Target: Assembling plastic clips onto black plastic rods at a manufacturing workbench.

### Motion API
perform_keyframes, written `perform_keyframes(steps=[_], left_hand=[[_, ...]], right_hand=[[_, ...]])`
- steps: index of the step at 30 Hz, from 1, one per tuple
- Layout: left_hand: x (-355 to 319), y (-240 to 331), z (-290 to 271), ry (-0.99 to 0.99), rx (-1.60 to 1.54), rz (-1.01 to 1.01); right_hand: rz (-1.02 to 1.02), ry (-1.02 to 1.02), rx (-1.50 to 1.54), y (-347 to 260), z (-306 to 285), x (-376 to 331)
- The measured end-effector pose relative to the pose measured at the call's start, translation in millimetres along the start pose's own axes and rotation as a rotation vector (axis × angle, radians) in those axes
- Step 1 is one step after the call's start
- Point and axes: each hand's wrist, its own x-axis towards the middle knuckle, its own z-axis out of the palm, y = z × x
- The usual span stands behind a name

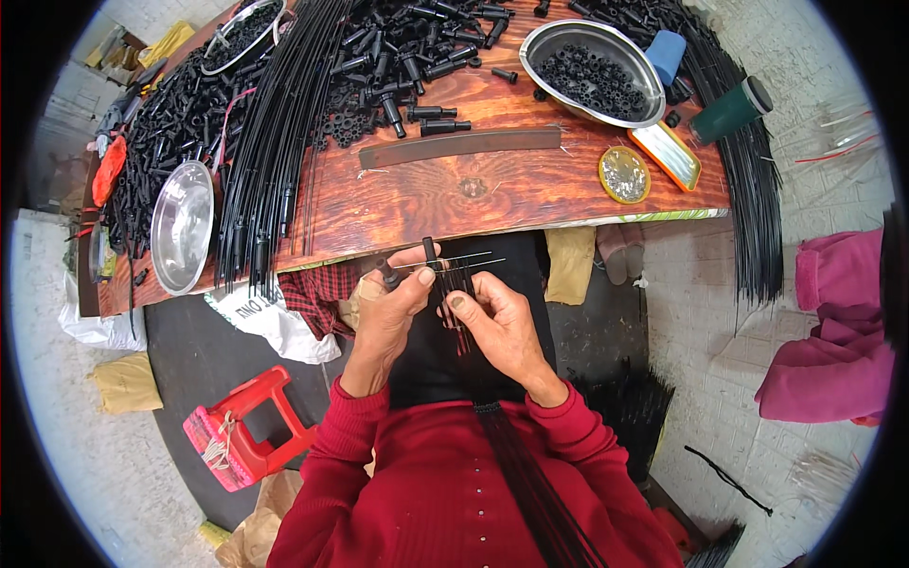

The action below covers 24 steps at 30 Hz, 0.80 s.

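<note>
My left hand (386,312) is closed round a short black plastic fitting (386,272), its thumb and forefinger pinching thin rods (478,257) that stick out sideways to the right. Another black tube end (429,249) stands up just beyond its fingertips. My right hand (502,325) is closed on a few thin black strands (461,331) between thumb and fingers. Both hands work close together in front of my body, just off the table's near edge. A long bundle of black strands (525,473) lies down over my red sweater. How the pieces join is partly hidden by my fingers.
On the wooden table (417,204) lie heaped black fittings (393,66), long black rods (284,114), a flat strip (464,147), a metal bowl of black rings (653,112), a clear bowl (183,227), a round yellow dish (624,174) and a green cup (729,112). A red stool (256,426) stands lower left.
</note>
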Motion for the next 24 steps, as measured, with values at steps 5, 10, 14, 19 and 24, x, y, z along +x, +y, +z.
perform_keyframes(steps=[5, 10, 14, 19, 24], left_hand=[[1, -2, -1, 0.01, 0.034, 0.011], [2, 0, 5, 0.056, 0.112, 0.033], [4, -4, 2, 0.057, 0.107, 0.049], [4, -1, 1, 0.027, 0.057, -0.014], [2, 2, -1, 0.03, 0.03, -0.003]], right_hand=[[-0.048, 0.013, -0.089, -1, 0, 2], [-0.115, 0.047, -0.088, 0, -1, 5], [-0.132, 0.055, -0.12, 2, -2, 7], [0.015, -0.078, 0.054, 8, -7, 13], [0.036, -0.075, 0.111, 6, -3, 8]])
